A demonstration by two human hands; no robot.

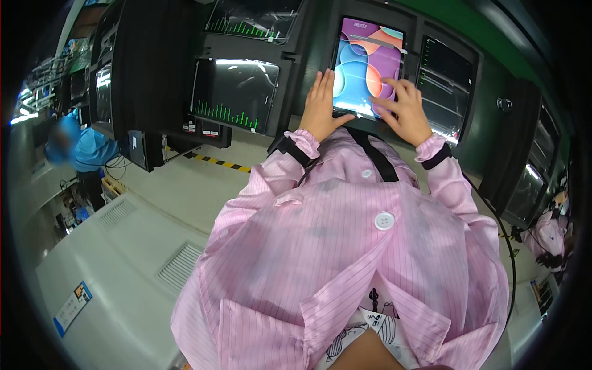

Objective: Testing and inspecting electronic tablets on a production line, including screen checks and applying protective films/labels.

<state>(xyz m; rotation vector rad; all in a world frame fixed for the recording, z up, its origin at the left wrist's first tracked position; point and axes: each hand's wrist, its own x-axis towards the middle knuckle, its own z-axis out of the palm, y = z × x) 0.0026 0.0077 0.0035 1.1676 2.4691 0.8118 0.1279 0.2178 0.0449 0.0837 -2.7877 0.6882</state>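
Observation:
A tablet (368,74) with a lit, colourful lock-screen picture sits in a dark holder in front of me. My left hand (322,110) lies along its left edge, fingers stretched upward and thumb reaching toward the lower corner. Over the lower right of the screen is my right hand (406,115), its fingers apart and slightly smeared, the tips on or just above the glass; I cannot tell which. Neither hand grips anything. Black bands circle both wrists over pink striped sleeves.
Tablets showing green bars stand in dark holders to the left (234,95) and right (445,86). A black rack (524,148) is farther right. A thin black cable (502,225) hangs by my right arm. At far left a person in blue (92,148) is near a pale cabinet (123,265).

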